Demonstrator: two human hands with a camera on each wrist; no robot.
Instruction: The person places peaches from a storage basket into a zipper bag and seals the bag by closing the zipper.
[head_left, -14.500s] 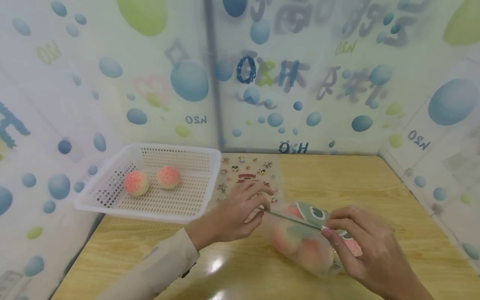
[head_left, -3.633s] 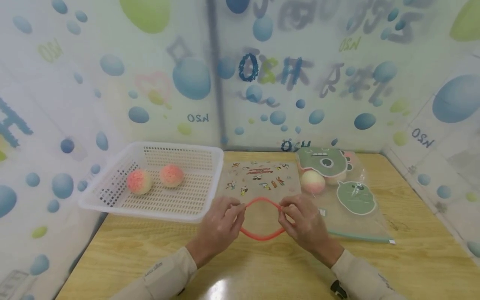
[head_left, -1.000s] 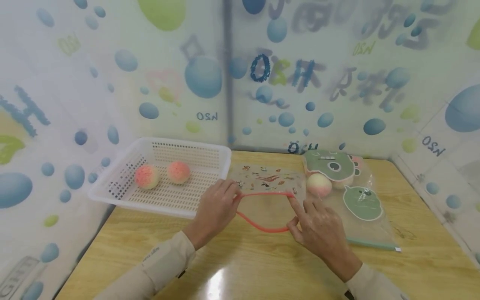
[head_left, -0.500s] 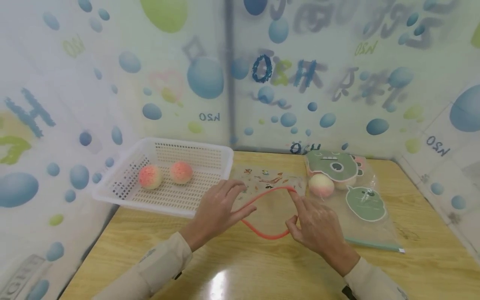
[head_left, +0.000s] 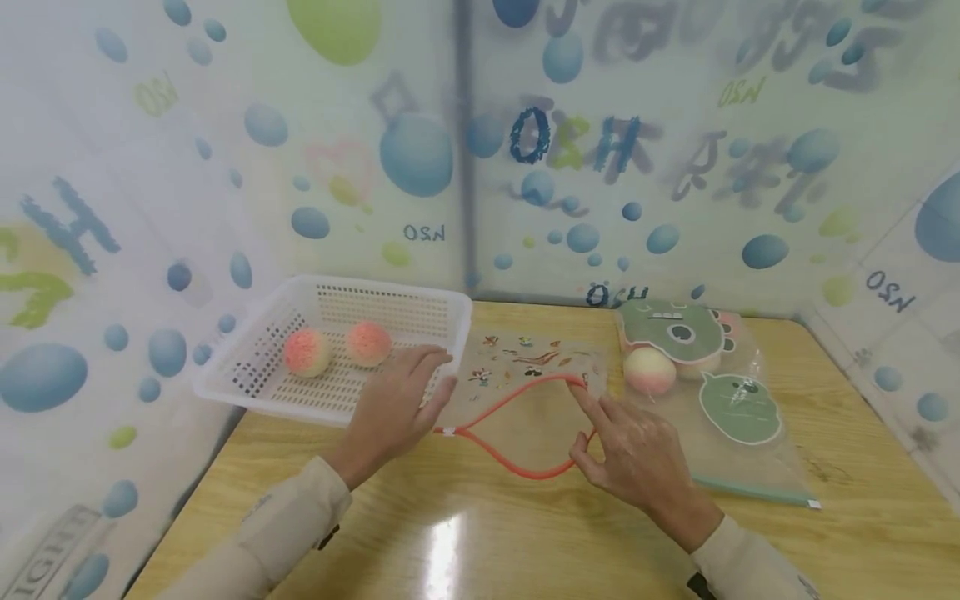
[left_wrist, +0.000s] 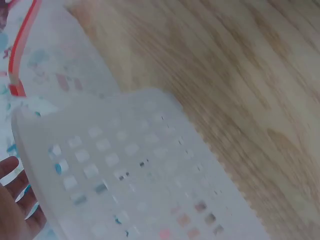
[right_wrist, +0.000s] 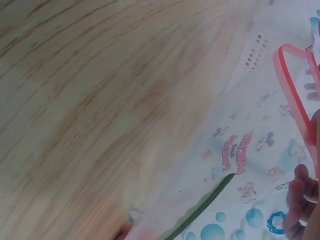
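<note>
My right hand (head_left: 637, 454) holds the red-edged zip bag (head_left: 525, 417), its index finger at the upper red lip and thumb at the lower one. The mouth gapes between them, and a white slider sits at its left end. Cartoon figures are printed on this clear bag. With fingers extended, my left hand (head_left: 393, 408) is over the near right rim of the white plastic basket (head_left: 330, 408). Inside lie two pink-and-cream peaches (head_left: 307, 352). The left wrist view has left-hand fingers (left_wrist: 17, 185) beside the basket wall (left_wrist: 150, 145).
On the right lies a second clear zip bag (head_left: 742, 467) with green creature prints, a green zip edge and peaches inside. The wooden table (head_left: 510, 550) meets patterned walls (head_left: 525, 250) at the back and sides.
The green-print bag, earlier handled near the front, now lies at the right. Both hands spread the red-edged bag's mouth; then my left hand let go and moved left to the basket.
</note>
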